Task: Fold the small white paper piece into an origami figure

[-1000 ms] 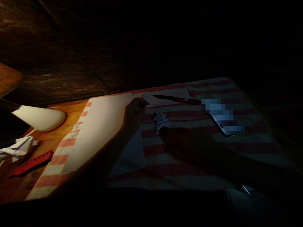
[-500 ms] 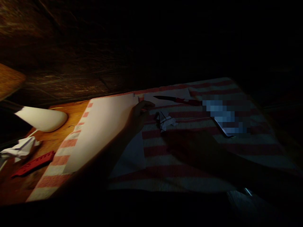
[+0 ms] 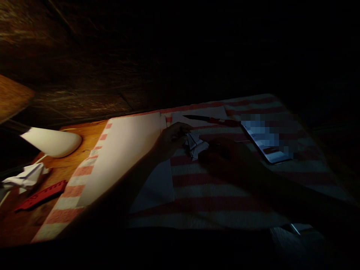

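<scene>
A small folded white paper figure (image 3: 195,146) with pointed flaps and dark creases is at the middle of the striped cloth. My left hand (image 3: 174,135) reaches in from the lower left, its curled fingers closed at the figure's upper left corner. Deep in shadow, my right hand (image 3: 226,155) meets the figure's right side with bent fingers; their exact grip is too dark to make out. A knife (image 3: 209,119) with a dark blade and reddish handle lies just beyond both hands.
Large white sheets (image 3: 126,150) lie on the red-and-white cloth (image 3: 208,204). A lit phone (image 3: 264,144), partly blurred, is at right. At left are a white lamp (image 3: 54,141), another folded paper figure (image 3: 26,176) and a red notched object (image 3: 42,195). A plank wall (image 3: 84,75) stands behind.
My right hand has moved up and left to the paper figure, and my left hand has come right to meet it. The figure has turned slightly between them. The view has shifted a little.
</scene>
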`<state>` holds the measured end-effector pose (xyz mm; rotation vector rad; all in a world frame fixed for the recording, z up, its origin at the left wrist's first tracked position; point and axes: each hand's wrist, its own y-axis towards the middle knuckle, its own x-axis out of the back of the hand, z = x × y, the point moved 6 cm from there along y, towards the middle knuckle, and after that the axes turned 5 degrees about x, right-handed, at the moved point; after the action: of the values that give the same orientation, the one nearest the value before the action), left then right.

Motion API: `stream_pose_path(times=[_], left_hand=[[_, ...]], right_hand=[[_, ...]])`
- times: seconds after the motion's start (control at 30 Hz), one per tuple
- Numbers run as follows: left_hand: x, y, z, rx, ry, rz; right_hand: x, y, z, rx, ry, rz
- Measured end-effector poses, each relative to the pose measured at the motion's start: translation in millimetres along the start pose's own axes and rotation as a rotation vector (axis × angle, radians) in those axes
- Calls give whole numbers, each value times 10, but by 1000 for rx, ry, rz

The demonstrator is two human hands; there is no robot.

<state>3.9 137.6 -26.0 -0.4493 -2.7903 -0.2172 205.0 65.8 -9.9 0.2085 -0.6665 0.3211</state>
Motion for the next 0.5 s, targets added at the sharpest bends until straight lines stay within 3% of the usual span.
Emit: stream_pose_path(times=[0.2,0.4,0.47,0.5], left_hand=[[-78,-80,-129,73,-122,19],[-181,-148,-21,184,-344,106],[-200,-168,-26,177,-379,152],[-203,-178,-37,167,-379,166]], right_hand=[[54,104,-41,-21,200,37],[71,193,-256,-145,518,59],[86,213,-258,-135,477,52],[123,225,-222,-69,335,28]])
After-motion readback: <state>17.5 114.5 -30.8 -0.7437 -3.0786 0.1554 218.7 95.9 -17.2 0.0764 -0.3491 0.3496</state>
